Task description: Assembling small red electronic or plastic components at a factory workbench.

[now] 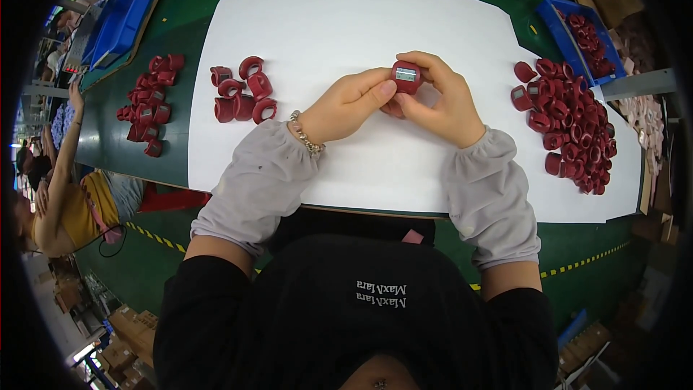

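Above the middle of the white sheet I hold a dark red ring-shaped device (406,79) with a small grey display facing up. My left hand (350,103) is closed on its left side, thumb at the edge of the display. My right hand (447,105) grips it from the right, with the index finger curled over the far side and the thumb near its lower edge. The undersides of the fingers are hidden. Left of my hands lies a small group of similar red devices (243,92), some on their sides with their openings showing.
A large heap of red devices (567,126) lies on the right of the white sheet (346,29). More devices (148,101) lie on the green table (101,126) at left. A blue bin (610,50) holds others at far right. A person (94,195) works at far left.
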Available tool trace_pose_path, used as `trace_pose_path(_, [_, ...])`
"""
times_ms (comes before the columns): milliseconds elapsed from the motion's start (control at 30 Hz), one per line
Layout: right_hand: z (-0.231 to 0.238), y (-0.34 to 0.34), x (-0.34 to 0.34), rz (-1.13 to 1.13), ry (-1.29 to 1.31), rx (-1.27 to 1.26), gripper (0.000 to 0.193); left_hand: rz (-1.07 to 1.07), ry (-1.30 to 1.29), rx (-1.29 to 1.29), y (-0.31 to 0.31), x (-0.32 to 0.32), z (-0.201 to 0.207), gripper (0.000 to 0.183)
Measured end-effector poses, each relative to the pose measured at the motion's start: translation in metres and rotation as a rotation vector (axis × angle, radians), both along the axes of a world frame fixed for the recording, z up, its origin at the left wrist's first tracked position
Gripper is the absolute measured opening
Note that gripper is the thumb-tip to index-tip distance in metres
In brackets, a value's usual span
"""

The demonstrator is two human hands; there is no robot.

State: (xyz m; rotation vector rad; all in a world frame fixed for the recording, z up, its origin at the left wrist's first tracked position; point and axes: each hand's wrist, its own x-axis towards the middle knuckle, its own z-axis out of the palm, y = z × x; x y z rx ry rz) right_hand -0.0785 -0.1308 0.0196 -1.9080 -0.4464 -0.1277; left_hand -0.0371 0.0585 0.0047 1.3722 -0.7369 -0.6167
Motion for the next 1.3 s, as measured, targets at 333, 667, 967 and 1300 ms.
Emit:
trace_pose_path(333, [0.0007,-0.0052,0.0,0.072,-0.018,0.03,0.044,-0.002,0.082,-0.02,-0.001,-0.0019,0.0009,0.035])
trace_pose_path(667, [0.0019,-0.0034,-0.0007,0.06,-0.006,0.06,0.041,0.025,0.058,-0.005,-0.002,-0.0007,-0.0006,0.031])
trace_pose_path(967, [0.0028,-0.0006,-0.0018,0.033,-0.008,0.083,0.041,-0.015,0.04,0.017,0.0005,0.0004,0.0007,0.033])
trace_pose_path(1300, [0.0031,-0.0011,-0.0018,0.036,-0.001,0.072,0.042,0.019,0.042,-0.007,-0.0009,-0.0004,0.0001,0.031])
